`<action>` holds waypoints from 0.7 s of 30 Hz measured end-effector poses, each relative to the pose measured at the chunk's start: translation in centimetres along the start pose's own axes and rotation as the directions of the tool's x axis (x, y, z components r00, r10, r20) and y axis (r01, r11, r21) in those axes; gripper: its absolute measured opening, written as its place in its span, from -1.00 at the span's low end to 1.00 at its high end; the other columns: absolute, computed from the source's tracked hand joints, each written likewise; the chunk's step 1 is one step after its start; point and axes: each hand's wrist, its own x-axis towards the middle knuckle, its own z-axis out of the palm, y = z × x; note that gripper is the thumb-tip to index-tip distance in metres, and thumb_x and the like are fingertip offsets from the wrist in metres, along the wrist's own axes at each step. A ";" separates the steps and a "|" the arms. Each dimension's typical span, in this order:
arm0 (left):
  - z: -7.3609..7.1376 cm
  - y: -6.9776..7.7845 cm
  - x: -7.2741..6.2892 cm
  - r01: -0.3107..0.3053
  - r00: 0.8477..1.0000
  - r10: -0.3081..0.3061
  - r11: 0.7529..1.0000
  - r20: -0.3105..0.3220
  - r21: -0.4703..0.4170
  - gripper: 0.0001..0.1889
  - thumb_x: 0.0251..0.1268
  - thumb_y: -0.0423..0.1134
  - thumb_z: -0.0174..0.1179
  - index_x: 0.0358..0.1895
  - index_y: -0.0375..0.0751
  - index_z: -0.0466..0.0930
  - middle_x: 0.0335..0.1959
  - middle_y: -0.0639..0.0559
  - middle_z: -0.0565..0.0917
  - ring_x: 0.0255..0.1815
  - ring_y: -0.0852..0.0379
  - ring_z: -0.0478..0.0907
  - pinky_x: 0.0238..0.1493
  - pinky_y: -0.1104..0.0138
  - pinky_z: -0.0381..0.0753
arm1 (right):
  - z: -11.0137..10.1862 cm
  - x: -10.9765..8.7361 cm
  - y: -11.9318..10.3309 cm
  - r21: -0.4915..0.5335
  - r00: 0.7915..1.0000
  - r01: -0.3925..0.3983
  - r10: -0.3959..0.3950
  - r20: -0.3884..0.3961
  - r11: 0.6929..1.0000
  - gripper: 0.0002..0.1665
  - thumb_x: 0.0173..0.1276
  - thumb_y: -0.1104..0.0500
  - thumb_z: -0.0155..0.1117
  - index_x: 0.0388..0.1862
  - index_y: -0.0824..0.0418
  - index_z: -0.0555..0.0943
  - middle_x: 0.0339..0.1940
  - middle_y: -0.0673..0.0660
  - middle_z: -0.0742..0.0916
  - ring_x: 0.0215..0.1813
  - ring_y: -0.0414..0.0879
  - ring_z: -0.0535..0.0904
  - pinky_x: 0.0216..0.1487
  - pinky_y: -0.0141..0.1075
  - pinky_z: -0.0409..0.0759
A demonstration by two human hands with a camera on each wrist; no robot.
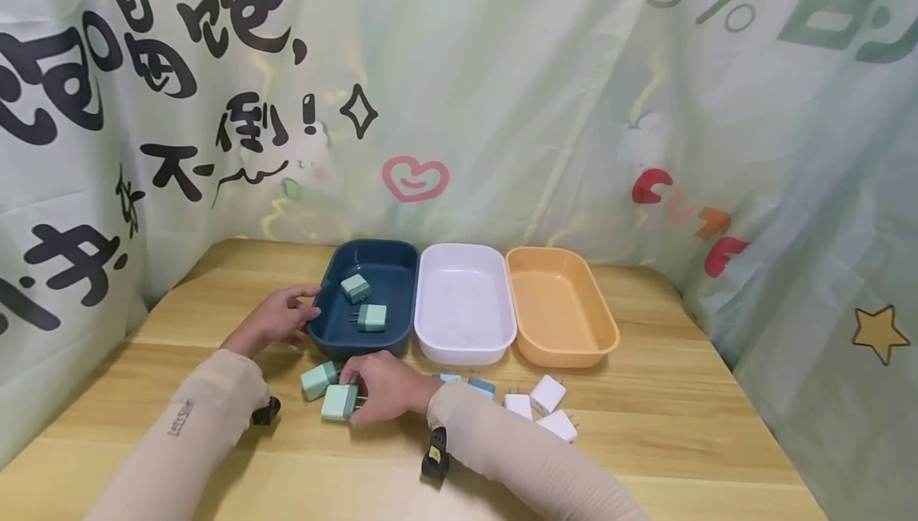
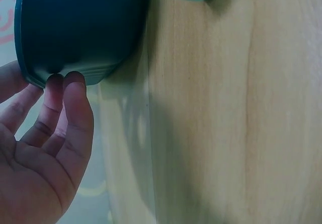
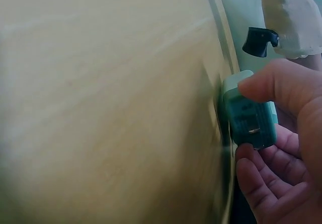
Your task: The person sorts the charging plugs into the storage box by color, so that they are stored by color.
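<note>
My left hand [image 1: 276,318] is at the left side of a dark blue tray [image 1: 369,248]; in the left wrist view its fingertips touch the outer wall near the rim. Inside that tray lie two pale green plug chargers, one [image 1: 355,288] towards the back and another [image 1: 371,318] nearer the front. In front of it, my right hand [image 1: 390,385] pinches a green charger [image 1: 339,403] between thumb and fingers, its prongs towards the palm. The right wrist view shows this charger [image 3: 251,118] with its darker teal end. Another green charger [image 1: 319,381] sits just behind it on the table.
A white tray [image 1: 466,354] and an orange tray [image 1: 566,358] stand in a row right of the blue one. Blue chargers [image 1: 482,386], partly hidden by the right arm, and three white chargers [image 1: 548,393] lie before them. A printed curtain [image 1: 502,107] hangs behind the wooden table [image 1: 681,425].
</note>
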 end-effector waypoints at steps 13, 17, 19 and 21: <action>0.0 0.0 0.1 0.020 1.000 -0.020 1.000 0.007 -0.018 -0.43 0.45 -0.31 0.07 0.45 -0.37 0.16 0.03 -0.43 0.47 -0.23 -0.07 0.53 -0.33 0.09 0.67 | -1.3 -0.1 -0.2 0.042 0.999 -0.002 0.004 -0.040 0.999 -0.48 -0.05 0.11 0.54 -0.08 0.19 0.59 -0.32 -0.12 0.64 -0.30 -0.37 0.47 -0.25 -0.60 0.41; -0.1 0.1 0.2 0.028 0.999 -0.028 1.000 0.017 -0.006 -0.43 0.45 -0.31 0.07 0.45 -0.37 0.16 0.02 -0.42 0.47 -0.23 -0.07 0.52 -0.32 0.11 0.66 | -1.9 -0.1 -0.3 0.046 0.998 0.005 -0.002 -0.060 0.999 -0.48 -0.06 0.11 0.54 -0.08 0.18 0.59 -0.33 -0.13 0.62 -0.32 -0.33 0.50 -0.30 -0.61 0.42; -0.2 0.1 0.2 0.032 0.999 -0.032 0.999 0.021 -0.002 -0.43 0.45 -0.32 0.06 0.45 -0.36 0.16 0.03 -0.41 0.47 -0.23 -0.08 0.52 -0.31 0.12 0.66 | -2.2 -0.2 -0.4 0.048 0.997 0.010 -0.006 -0.072 0.999 -0.48 -0.06 0.11 0.55 -0.09 0.18 0.59 -0.33 -0.14 0.62 -0.34 -0.33 0.50 -0.32 -0.60 0.42; -0.3 0.1 0.2 0.034 0.999 -0.034 0.999 0.027 -0.003 -0.43 0.45 -0.32 0.07 0.44 -0.37 0.16 0.03 -0.40 0.47 -0.23 -0.08 0.52 -0.31 0.13 0.66 | -2.5 -0.2 -0.5 0.049 0.997 0.011 -0.008 -0.076 0.999 -0.49 -0.06 0.11 0.55 -0.10 0.18 0.59 -0.34 -0.13 0.62 -0.37 -0.33 0.50 -0.35 -0.60 0.42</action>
